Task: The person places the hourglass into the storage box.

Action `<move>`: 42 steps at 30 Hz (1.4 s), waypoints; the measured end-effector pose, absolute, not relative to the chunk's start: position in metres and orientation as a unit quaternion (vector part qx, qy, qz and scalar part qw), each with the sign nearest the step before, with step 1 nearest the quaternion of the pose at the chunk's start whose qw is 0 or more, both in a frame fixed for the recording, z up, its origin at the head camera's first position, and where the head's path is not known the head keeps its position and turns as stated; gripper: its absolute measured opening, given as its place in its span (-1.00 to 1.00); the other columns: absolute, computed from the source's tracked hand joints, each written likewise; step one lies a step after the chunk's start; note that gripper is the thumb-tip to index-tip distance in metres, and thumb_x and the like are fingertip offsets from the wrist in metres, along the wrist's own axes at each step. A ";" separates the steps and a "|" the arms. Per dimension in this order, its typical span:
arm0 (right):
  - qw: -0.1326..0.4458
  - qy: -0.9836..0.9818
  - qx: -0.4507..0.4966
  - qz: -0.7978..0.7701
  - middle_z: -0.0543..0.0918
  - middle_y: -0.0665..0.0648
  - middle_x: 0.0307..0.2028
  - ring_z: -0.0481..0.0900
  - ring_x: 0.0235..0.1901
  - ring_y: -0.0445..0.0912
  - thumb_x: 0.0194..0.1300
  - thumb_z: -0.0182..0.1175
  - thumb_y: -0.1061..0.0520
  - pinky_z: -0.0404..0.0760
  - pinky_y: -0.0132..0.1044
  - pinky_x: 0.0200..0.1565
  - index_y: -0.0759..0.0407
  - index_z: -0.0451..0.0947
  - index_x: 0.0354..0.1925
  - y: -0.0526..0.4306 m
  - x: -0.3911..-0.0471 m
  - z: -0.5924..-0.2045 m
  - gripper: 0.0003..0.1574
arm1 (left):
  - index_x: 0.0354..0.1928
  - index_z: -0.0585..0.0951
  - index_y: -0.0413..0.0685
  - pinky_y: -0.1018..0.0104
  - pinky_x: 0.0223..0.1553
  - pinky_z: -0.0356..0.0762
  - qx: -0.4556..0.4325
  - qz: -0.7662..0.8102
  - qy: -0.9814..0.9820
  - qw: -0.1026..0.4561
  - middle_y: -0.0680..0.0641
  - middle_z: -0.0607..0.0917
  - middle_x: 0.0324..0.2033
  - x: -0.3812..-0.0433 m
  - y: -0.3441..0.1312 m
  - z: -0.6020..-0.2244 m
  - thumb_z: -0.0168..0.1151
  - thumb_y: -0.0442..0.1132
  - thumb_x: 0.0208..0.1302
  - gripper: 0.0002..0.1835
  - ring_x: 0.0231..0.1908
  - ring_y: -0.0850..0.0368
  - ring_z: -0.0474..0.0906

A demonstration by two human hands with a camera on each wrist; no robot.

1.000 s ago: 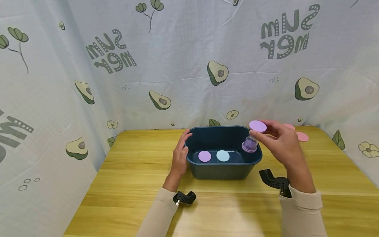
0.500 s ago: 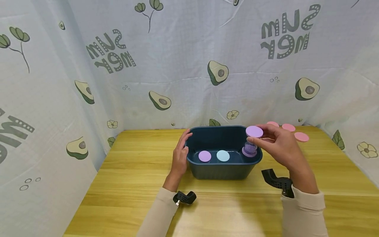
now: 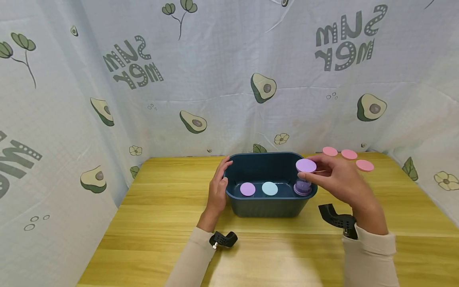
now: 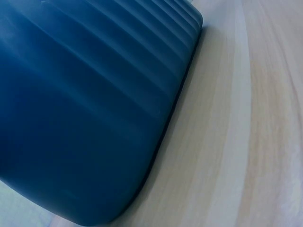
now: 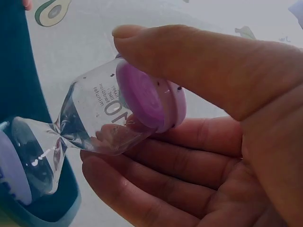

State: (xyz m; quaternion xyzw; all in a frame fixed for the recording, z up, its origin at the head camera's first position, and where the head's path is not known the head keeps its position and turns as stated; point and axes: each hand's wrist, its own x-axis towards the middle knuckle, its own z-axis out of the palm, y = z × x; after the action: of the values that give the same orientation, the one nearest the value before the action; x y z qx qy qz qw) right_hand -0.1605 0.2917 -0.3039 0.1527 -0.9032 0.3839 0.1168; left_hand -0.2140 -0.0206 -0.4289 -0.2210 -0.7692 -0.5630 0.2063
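Note:
My right hand [image 3: 342, 179] pinches the upper purple cap of a sand timer [image 3: 306, 165] between thumb and fingers. The timer stands nearly upright at the right end of a dark blue bin [image 3: 267, 208], its lower cap inside the rim. In the right wrist view, the clear glass of the sand timer [image 5: 102, 106] carries printing with a 10. My left hand [image 3: 217, 187] rests against the bin's left end, fingers extended along the rim. Inside the bin lie a purple round top [image 3: 248, 189] and a light blue one [image 3: 270, 189].
Three pink discs [image 3: 349, 154] are at the back right of the wooden table [image 3: 161, 223], beyond my right hand. A printed curtain [image 3: 229, 79] hangs right behind the table. The left wrist view shows the bin's ribbed outer wall [image 4: 104, 94] on the tabletop.
My right hand has moved slightly left and down, lowering the sand timer further into the bin's right end. A pink disc has come out from behind it. The left hand stays put.

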 end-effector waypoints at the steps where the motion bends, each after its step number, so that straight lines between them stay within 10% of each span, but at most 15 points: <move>1: 0.116 -0.903 0.158 0.382 0.67 0.08 -0.24 0.63 -0.32 -0.32 0.10 0.41 -0.02 0.55 -0.59 -0.27 0.20 0.60 0.00 0.291 -0.161 -0.305 -0.47 | 0.32 0.38 -0.05 -0.14 0.35 0.09 -0.222 -0.563 -0.769 0.207 -0.01 0.27 0.41 -0.214 -0.021 -0.429 -0.31 -0.19 0.31 -0.44 0.41 0.09 0.12; 20: 0.125 -0.904 0.173 0.371 0.67 0.14 -0.15 0.67 -0.10 0.13 0.09 0.42 -0.02 0.42 -0.71 -0.15 0.20 0.60 0.02 0.284 -0.167 -0.318 -0.44 | 0.33 0.36 -0.20 -0.16 0.37 0.02 -0.236 -0.575 -0.755 0.210 -0.16 0.25 0.42 -0.213 -0.022 -0.431 -0.29 -0.30 0.31 -0.45 0.42 -0.05 0.09; 27: 0.148 -0.920 0.166 0.323 0.69 0.16 -0.14 0.67 -0.11 0.14 0.09 0.41 -0.11 0.59 0.05 -0.11 0.17 0.60 -0.02 0.280 -0.169 -0.323 -0.44 | 0.32 0.39 -0.06 -0.12 0.36 0.10 -0.229 -0.561 -0.766 0.214 -0.04 0.27 0.41 -0.214 -0.023 -0.433 -0.30 -0.17 0.32 -0.45 0.41 0.08 0.12; 42: 0.053 -0.941 0.149 0.299 0.60 0.33 0.01 0.51 0.02 0.22 0.15 0.35 -0.10 0.49 0.23 0.01 0.24 0.53 0.08 0.280 -0.172 -0.324 -0.37 | 0.32 0.38 -0.11 -0.12 0.35 0.10 -0.236 -0.561 -0.762 0.220 -0.06 0.29 0.40 -0.215 -0.022 -0.431 -0.31 -0.18 0.33 -0.44 0.40 0.07 0.14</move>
State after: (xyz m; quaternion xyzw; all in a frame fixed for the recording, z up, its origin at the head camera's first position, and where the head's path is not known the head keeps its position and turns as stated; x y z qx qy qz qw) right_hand -0.1723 0.2798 -0.3235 0.1491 -0.9410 0.2992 0.0529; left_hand -0.2149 -0.0220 -0.4315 -0.2357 -0.7622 -0.5615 0.2198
